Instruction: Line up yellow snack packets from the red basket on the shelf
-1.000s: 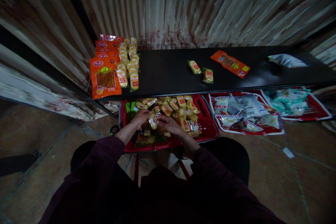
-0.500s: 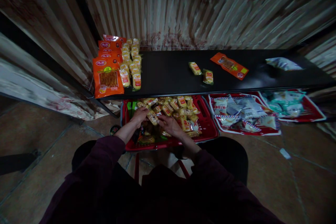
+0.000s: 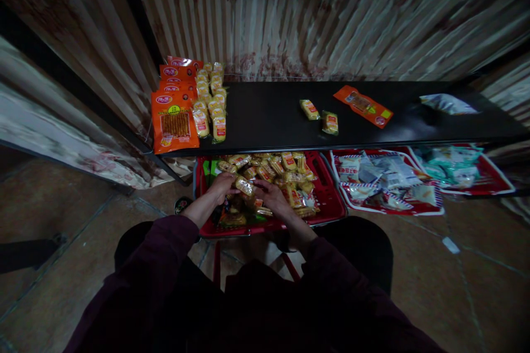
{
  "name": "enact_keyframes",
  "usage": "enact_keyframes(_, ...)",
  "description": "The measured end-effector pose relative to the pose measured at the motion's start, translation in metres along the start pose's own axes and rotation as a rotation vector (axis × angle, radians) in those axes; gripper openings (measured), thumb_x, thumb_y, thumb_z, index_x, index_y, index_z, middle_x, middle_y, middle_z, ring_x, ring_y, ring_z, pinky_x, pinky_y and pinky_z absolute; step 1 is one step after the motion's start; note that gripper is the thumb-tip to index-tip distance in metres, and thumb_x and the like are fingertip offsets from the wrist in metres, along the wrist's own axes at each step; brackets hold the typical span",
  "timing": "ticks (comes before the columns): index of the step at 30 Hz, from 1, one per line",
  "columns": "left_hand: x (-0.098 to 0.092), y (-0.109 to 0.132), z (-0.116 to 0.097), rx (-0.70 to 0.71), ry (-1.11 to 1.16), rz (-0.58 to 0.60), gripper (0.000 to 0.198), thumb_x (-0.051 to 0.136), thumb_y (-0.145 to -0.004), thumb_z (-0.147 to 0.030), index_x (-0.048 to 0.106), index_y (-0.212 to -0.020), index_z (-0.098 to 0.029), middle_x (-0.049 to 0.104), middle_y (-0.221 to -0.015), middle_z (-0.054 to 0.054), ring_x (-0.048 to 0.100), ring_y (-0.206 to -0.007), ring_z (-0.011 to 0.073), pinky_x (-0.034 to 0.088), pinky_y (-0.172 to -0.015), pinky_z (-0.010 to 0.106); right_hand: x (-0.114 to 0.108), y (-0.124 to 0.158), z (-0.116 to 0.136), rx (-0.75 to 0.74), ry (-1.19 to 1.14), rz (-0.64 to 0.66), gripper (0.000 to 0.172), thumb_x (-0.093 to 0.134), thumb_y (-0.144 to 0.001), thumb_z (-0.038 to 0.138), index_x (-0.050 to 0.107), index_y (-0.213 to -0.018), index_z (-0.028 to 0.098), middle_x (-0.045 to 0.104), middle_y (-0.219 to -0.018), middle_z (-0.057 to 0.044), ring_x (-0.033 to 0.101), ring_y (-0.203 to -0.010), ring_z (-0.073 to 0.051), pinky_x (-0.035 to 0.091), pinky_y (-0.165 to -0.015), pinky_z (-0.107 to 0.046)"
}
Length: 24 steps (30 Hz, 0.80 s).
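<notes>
Between both hands is a clear-wrapped yellow cracker pack (image 3: 245,185), lying at a slant over a red basket (image 3: 331,193). My left hand (image 3: 222,187) grips its left end, fingers closed. At the right end, my right hand (image 3: 271,197) pinches it by the wrapper. Under and behind the hands, the basket is heaped with similar packs (image 3: 289,161), some with red labels. A bright green wrapper (image 3: 214,170) shows at the basket's left side. The undersides of my fingers are hidden.
A black shelf (image 3: 265,116) runs above the baskets. On its left stand orange snack bags (image 3: 176,124) beside rows of cracker packs (image 3: 219,126). Two loose packs, an orange packet (image 3: 363,106) and a white packet (image 3: 448,103) lie farther right. Another red basket (image 3: 433,210) holds white packets.
The cracker pack between my hands has turned from a steep slant to a flatter one. Both hands stay over the basket, and the view has shifted slightly.
</notes>
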<state>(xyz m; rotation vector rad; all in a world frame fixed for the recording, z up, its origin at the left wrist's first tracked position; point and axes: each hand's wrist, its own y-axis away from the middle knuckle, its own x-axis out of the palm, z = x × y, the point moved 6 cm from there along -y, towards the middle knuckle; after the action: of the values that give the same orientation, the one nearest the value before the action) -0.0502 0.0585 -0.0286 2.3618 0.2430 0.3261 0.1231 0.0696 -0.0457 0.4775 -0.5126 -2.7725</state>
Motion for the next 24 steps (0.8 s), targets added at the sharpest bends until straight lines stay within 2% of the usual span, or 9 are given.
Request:
enact_keyframes(6, -0.002, 0.000, 0.000, 0.024, 0.044, 0.016, 0.011, 0.059, -0.070, -0.005, 0.054, -0.072, -0.015, 0.057, -0.073, 0.000, 0.058, -0.069, 0.0096, 0.055, -0.076, 0.035, -0.003, -0.001, -0.004, 0.021, 0.017, -0.057, 0.040, 0.064, -0.068, 0.039, 0.064, -0.100, 0.016, 0.069, -0.099, -0.006, 0.064, -0.091, -0.021, 0.049, -0.087, -0.037)
enact_keyframes(9, -0.002, -0.001, 0.000, 0.027, 0.052, 0.040, 0.015, 0.055, -0.067, 0.000, 0.054, -0.070, -0.015, 0.056, -0.070, -0.001, 0.057, -0.067, 0.0088, 0.055, -0.078, 0.035, -0.001, -0.002, -0.006, -0.017, -0.021, -0.058, 0.040, 0.064, -0.065, 0.039, 0.063, -0.098, 0.018, 0.069, -0.098, -0.004, 0.062, -0.090, -0.020, 0.048, -0.085, -0.036)
enact_keyframes(12, -0.001, -0.002, 0.002, 0.009, 0.062, 0.070, 0.017, 0.051, -0.065, 0.003, 0.055, -0.066, -0.014, 0.058, -0.069, 0.000, 0.058, -0.068, 0.0100, 0.054, -0.077, 0.035, -0.001, -0.004, -0.008, -0.056, -0.073, -0.084, 0.033, 0.064, -0.062, 0.037, 0.063, -0.090, 0.020, 0.068, -0.092, -0.002, 0.061, -0.086, -0.019, 0.046, -0.083, -0.034)
enact_keyframes(17, 0.002, -0.005, 0.005, 0.041, 0.081, 0.125, 0.018, 0.052, -0.061, 0.004, 0.055, -0.057, -0.014, 0.058, -0.066, 0.002, 0.059, -0.069, 0.0116, 0.052, -0.073, 0.029, 0.001, -0.007, -0.017, -0.044, -0.139, -0.081, 0.025, 0.066, -0.061, 0.035, 0.065, -0.082, 0.021, 0.067, -0.080, 0.000, 0.059, -0.076, -0.017, 0.045, -0.077, -0.031)
enact_keyframes(20, 0.004, -0.005, 0.005, 0.063, 0.075, 0.114, 0.021, 0.053, -0.058, 0.006, 0.053, -0.051, -0.014, 0.060, -0.066, 0.002, 0.059, -0.069, 0.0116, 0.048, -0.071, 0.025, 0.000, -0.009, -0.024, -0.004, -0.259, -0.105, 0.027, 0.067, -0.061, 0.035, 0.066, -0.084, 0.021, 0.068, -0.079, 0.000, 0.059, -0.073, -0.017, 0.046, -0.074, -0.032)
enact_keyframes(24, 0.007, -0.003, 0.004, 0.086, 0.064, 0.122, 0.021, 0.049, -0.054, 0.006, 0.053, -0.048, -0.014, 0.064, -0.069, 0.004, 0.059, -0.070, 0.0120, 0.044, -0.070, 0.023, 0.003, -0.010, -0.028, 0.015, -0.411, -0.091, 0.029, 0.073, -0.057, 0.036, 0.066, -0.081, 0.022, 0.069, -0.081, -0.002, 0.062, -0.078, -0.019, 0.048, -0.076, -0.034)
